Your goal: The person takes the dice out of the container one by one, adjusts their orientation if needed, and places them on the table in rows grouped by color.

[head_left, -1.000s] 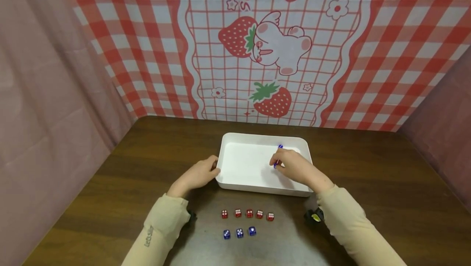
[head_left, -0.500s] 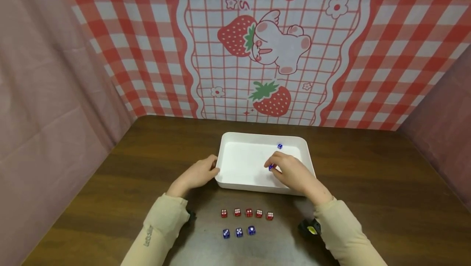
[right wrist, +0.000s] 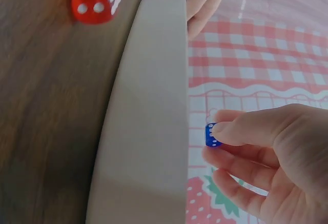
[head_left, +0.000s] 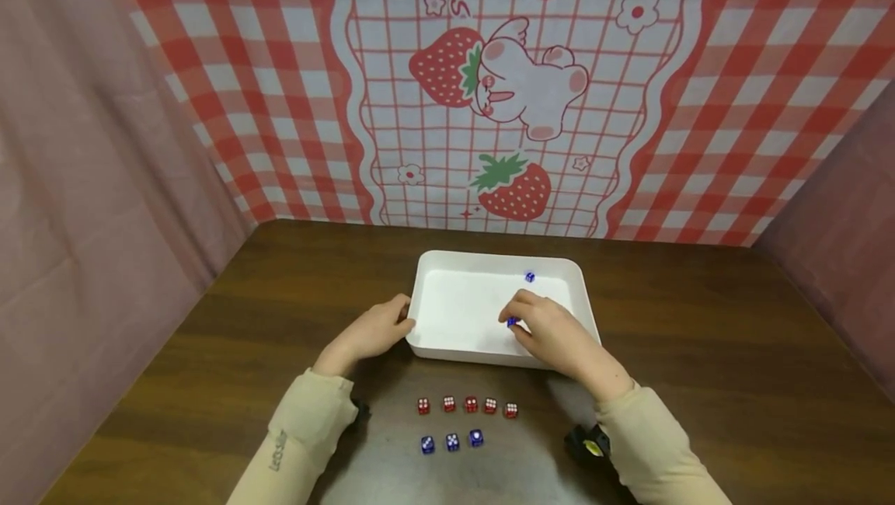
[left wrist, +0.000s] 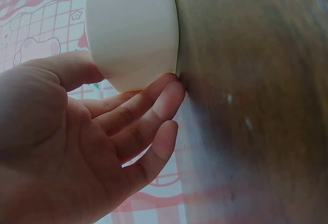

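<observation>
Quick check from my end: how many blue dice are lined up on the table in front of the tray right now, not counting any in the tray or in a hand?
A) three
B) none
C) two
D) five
A: the head view shows three blue dice in a short row on the table, just nearer the person than the red dice.

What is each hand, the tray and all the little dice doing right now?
Right hand: pinches a blue translucent die over the tray.
Left hand: touches the tray's left wall.
White plastic rectangular tray: holds one other blue die.
Five red dice: in a row.
Three blue dice: in a row.
</observation>
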`<state>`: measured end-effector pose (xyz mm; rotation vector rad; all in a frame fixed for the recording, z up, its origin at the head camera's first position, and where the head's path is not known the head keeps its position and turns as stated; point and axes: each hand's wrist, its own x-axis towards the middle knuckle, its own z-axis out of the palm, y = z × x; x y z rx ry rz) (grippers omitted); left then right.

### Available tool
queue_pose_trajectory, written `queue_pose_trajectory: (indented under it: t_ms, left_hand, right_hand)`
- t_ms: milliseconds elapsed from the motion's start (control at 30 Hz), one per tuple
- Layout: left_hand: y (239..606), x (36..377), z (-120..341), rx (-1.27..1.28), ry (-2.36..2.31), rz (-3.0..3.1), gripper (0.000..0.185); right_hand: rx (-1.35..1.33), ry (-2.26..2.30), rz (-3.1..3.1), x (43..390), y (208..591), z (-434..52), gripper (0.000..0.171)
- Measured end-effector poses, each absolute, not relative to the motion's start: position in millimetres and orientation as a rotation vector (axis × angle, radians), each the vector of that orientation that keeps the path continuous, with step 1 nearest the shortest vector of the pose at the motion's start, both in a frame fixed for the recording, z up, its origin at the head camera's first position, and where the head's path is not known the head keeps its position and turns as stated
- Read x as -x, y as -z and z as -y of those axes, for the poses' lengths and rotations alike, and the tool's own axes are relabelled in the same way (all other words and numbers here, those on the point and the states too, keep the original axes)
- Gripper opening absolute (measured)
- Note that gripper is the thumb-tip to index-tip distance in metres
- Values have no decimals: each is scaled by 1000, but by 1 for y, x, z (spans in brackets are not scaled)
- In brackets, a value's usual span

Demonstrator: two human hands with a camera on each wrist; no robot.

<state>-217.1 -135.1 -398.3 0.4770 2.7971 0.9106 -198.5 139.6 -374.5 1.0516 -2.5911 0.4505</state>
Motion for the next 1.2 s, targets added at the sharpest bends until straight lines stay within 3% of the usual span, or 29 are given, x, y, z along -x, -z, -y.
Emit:
queue_pose_trajectory:
  t_ms: [733,1200]
  left_hand:
    - [397,217,135,-471,-913,-2797,28]
    - [397,218,136,-505,-912,-2809,29]
  right_hand:
    - [-1225,-516,2634,164,353,-126,9]
    - [-1331,-523,2735,138,363,-121,12]
